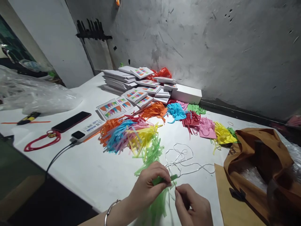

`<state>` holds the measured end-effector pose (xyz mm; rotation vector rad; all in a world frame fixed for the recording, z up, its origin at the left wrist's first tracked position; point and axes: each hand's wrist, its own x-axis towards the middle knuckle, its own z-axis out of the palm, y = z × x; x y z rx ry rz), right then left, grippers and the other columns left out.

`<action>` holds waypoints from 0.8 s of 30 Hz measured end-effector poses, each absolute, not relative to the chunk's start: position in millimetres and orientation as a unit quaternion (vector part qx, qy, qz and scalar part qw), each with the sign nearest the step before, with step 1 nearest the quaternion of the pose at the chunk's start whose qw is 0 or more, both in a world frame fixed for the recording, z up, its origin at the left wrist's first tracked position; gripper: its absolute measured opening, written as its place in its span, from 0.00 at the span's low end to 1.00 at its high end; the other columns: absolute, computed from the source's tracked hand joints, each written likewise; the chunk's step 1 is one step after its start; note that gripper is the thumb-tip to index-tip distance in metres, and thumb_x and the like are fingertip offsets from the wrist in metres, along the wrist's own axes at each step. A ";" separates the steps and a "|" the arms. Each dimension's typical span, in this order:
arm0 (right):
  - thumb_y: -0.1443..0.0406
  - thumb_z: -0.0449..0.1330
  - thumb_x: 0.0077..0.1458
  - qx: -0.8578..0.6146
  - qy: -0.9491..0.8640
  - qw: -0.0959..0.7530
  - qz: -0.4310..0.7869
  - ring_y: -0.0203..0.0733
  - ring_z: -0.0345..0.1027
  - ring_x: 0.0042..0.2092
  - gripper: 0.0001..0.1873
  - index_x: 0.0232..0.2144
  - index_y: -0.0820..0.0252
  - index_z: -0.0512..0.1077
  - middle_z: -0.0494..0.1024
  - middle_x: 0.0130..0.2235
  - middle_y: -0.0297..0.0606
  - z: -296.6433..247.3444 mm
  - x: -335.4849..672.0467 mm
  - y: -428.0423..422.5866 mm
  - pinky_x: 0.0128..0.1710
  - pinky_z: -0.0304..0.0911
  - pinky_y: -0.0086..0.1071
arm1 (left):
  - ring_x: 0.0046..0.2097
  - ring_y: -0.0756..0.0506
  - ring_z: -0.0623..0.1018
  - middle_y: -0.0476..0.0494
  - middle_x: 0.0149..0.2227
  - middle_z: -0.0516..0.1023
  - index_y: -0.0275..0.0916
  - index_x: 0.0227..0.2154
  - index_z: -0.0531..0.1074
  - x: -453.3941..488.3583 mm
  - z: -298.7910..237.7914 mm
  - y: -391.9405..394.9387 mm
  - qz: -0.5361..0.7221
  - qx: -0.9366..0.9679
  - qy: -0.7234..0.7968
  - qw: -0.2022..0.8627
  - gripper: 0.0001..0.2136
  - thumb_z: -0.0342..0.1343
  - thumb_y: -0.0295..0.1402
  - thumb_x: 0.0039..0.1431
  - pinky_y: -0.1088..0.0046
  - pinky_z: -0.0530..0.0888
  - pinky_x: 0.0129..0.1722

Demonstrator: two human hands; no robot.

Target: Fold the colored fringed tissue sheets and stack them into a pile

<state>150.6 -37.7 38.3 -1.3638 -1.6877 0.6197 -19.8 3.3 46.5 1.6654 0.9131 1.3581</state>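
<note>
Two hands [150,181], one held green tassel [159,204]

Over the white bench [89,169], the left hand [151,179] pinched green fringed paper [158,204] — the right hand [194,205] held a thin needle-like piece [174,184] at its edge — while white cord [174,163] lay looped just beyond.

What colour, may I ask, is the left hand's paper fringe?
The fringed light paper is green, in the head view.

Bright white tabletop [94,163], dark lower-left corner, wide-angle stretch toward edges
</note>
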 end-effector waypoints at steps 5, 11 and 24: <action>0.51 0.54 0.62 -0.555 -0.622 0.428 0.350 0.31 0.45 0.21 0.20 0.24 0.57 0.68 0.52 0.19 0.25 34.1 150.1 -36.2 0.20 0.42 0.28 | 0.37 0.45 0.77 0.45 0.31 0.79 0.40 0.29 0.77 -18.4 43.4 1.8 0.527 0.684 0.350 0.365 0.08 0.59 0.20 0.56 0.69 0.73 0.38; 0.44 0.59 0.57 -0.536 -0.511 0.432 0.515 0.30 0.58 0.18 0.25 0.29 0.60 0.71 0.69 0.21 0.30 43.3 150.0 -31.0 0.18 0.51 0.24 | 0.36 0.45 0.77 0.43 0.31 0.80 0.40 0.31 0.77 -19.2 46.8 2.0 0.507 0.740 0.321 0.304 0.07 0.58 0.24 0.62 0.68 0.74 0.38; 0.46 0.69 0.50 -0.381 -0.377 0.437 0.722 0.35 0.65 0.14 0.30 0.43 0.61 0.67 0.75 0.21 0.30 19.9 155.3 -22.2 0.13 0.57 0.24 | 0.39 0.44 0.75 0.41 0.35 0.82 0.42 0.36 0.75 -24.5 49.8 5.2 0.469 0.796 0.256 0.283 0.08 0.56 0.22 0.62 0.68 0.72 0.41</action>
